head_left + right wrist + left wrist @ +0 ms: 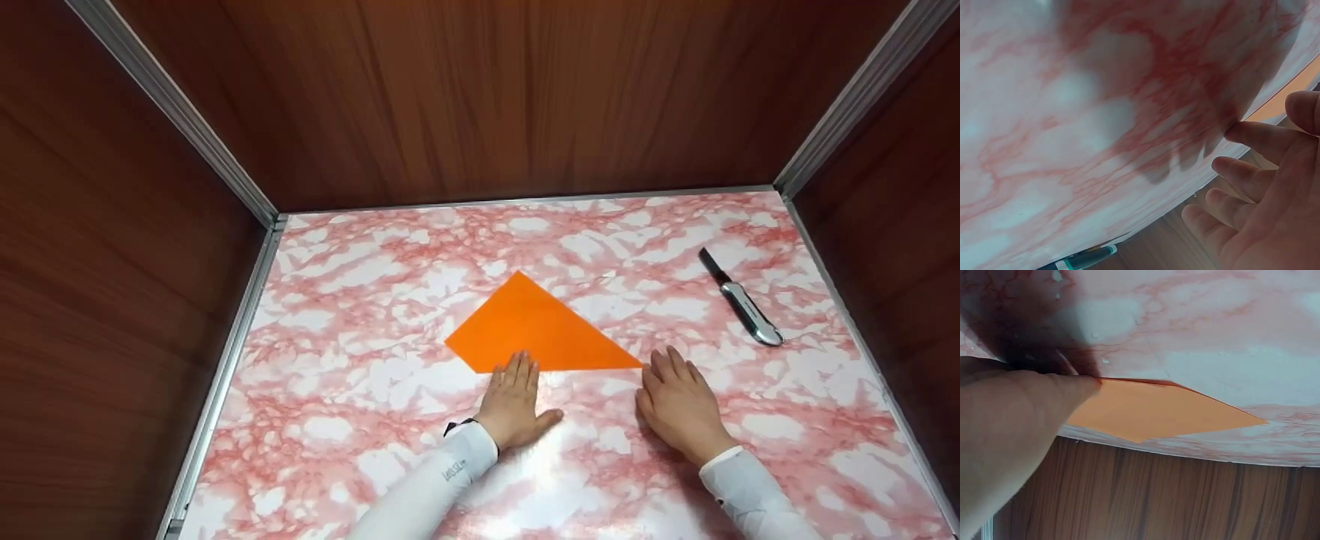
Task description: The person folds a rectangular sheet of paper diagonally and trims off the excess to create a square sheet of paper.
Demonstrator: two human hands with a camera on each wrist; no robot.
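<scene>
Marbled tabletop (352, 315): orange paper (529, 322) under left fingers (512, 373).

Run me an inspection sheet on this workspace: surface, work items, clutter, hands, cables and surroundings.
Surface: tabletop with a red-and-white marbled pattern.
Work items: orange sheet, four-cornered in outline, apparently folded, lying on the tabletop.
Clutter: utility knife on the right, apart from the sheet, its blade extended.
Hands: left hand lies over the sheet's near edge, fingers straight; right hand is at its right corner, contact unclear.
Cables: nothing seen.
Surroundings: brown wood-grain panels left, right and behind, with metal strips along their joins.
</scene>
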